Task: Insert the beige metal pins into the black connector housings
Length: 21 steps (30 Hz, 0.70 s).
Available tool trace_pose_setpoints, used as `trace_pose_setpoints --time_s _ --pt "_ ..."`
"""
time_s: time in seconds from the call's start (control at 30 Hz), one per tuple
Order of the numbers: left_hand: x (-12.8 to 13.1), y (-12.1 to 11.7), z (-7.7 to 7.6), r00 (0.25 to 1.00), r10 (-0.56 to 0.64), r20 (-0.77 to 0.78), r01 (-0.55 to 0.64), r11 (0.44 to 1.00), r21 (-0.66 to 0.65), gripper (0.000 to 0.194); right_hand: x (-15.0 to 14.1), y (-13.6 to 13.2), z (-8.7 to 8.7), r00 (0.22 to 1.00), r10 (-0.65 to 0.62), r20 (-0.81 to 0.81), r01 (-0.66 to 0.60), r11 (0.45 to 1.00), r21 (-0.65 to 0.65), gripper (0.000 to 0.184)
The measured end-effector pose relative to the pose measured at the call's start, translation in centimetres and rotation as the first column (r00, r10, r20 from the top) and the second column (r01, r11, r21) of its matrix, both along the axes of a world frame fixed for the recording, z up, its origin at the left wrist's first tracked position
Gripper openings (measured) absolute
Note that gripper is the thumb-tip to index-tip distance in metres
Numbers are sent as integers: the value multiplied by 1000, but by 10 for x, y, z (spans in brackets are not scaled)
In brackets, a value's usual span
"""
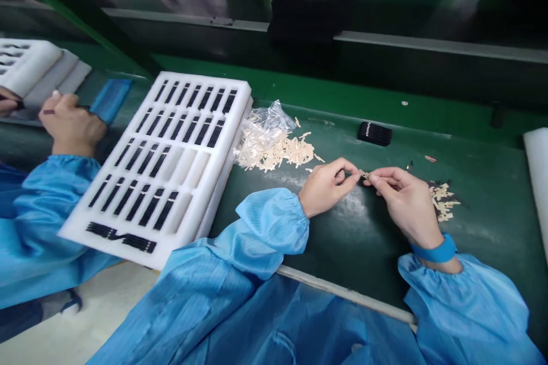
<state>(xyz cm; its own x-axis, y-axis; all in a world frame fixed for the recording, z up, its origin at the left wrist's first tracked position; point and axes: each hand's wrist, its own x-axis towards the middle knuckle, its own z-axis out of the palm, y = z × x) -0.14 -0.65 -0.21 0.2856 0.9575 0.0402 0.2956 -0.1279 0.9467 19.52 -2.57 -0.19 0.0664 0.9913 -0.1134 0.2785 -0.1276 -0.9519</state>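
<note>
Beige piece (364, 175), small and partly hidden by fingertips, is held up well to the right of the white foam tray (79, 221). Left of that tray, a co-worker's hand (73, 121) is near a blue packet (112, 98) and some white foam blocks (45, 71). Upright-looking black strips (149, 208) fill slots in four rows of the tray, and more black strips (122, 238) lie flat along its near edge. Just beside the tray's right side, a clear plastic bag (274, 118) rests against a loose heap of beige pieces (297, 151). Farther right of the tray, the left hand (326, 185) and the right hand (406, 201) pinch the piece between thumb and forefinger, their tips nearly meeting. Beyond them sits a flat black bundle (375, 133). A smaller beige pile (445, 201) lies beside the right hand, with a reddish scrap (430, 158) just beyond; farthest from the tray, a white block (538, 165) stands at the right edge.
</note>
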Motion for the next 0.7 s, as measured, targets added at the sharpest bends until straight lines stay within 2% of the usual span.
trace_pose_setpoints --time_s 0.2,0.3,0.4,0.47,0.57,0.7 --pt "1 -1 1 998 -12 -60 18 994 108 15 -12 -7 -1 1000 -31 -5 31 999 36 30" --pt "0 -1 1 996 -25 -85 35 992 117 15 -17 -10 -3 999 -31 -32 32 999 40 30" --pt "1 -3 0 988 68 -136 -53 993 110 18 -19 -10 -5 996 -78 -40 80 995 56 29" --pt "1 -5 0 981 126 -149 -103 982 157 20 -20 -9 -5 993 -118 -33 120 991 68 27" --pt "3 -7 -1 981 86 -173 -44 970 238 22 -21 -8 -3 993 -113 -25 115 991 70 27" --pt "3 -8 -3 976 31 -215 21 972 233 27 -22 -10 -1 997 -73 -26 75 994 86 30"
